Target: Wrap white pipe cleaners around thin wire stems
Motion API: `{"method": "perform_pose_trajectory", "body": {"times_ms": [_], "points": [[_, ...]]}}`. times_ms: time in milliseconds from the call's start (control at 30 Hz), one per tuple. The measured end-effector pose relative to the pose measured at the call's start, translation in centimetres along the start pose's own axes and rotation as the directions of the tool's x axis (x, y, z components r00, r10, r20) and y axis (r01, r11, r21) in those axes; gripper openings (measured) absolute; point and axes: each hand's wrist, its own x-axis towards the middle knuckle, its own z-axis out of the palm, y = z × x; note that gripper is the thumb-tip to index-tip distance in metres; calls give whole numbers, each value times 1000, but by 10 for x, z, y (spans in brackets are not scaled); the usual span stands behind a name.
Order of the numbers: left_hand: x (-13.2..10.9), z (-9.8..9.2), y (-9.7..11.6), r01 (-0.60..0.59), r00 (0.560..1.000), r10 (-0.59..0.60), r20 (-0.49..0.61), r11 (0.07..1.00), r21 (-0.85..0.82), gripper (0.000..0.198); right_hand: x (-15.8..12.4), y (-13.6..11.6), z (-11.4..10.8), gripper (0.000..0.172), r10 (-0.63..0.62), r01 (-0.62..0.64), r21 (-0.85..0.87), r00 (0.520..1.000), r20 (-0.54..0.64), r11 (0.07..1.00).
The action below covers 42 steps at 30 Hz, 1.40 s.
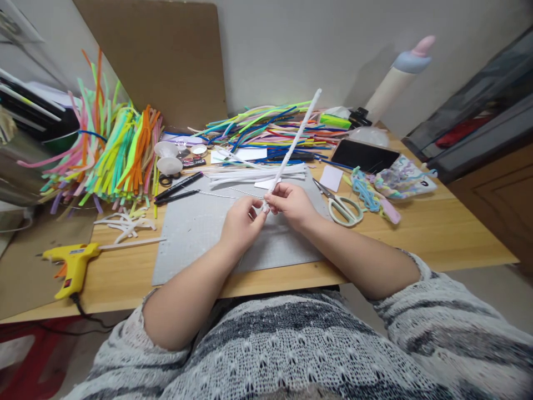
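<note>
Both my hands meet over the grey cutting mat (195, 233), pinching the lower end of a white pipe cleaner (297, 136). It stands up tilted, its far tip leaning away to the right. My left hand (244, 222) grips it from the left with thumb and finger. Just above, my right hand (291, 205) has its fingertips closed round the same stem. A bundle of white pipe cleaners (250, 175) lies on the mat behind my hands, and a thin wire (216, 194) runs over the mat near them. The very end of the stem is hidden by my fingers.
A yellow glue gun (75, 264) lies at the left, its cord over the table edge. Scissors (345, 211) rest right of the mat, near a dark phone (364, 156). Coloured pipe cleaners (120, 150) crowd the left and the back (258, 130). Black pens (179, 188) lie at the mat's left.
</note>
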Motion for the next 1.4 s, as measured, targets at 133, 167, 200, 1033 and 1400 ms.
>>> {"method": "perform_pose_trajectory", "body": {"times_ms": [133,167,200,1033,1400], "points": [[-2,-3,5,-173,984,175,-22,983,59,5,0,1,1,30,15,-15,9,1000,-25,1000],[-3,-3,6,-190,981,191,-24,981,48,5,0,1,1,30,17,-17,2,999,-29,1000],[-3,-2,7,-177,983,178,-34,984,25,5,-1,0,1,30,18,-18,-5,999,-32,1000],[2,-20,7,-361,931,332,150,780,512,24,2,1,-3,31,316,-281,281,945,-84,918],[6,-16,1,-365,921,389,33,830,422,16,-3,-1,2,35,287,-276,240,958,-14,931]]}}
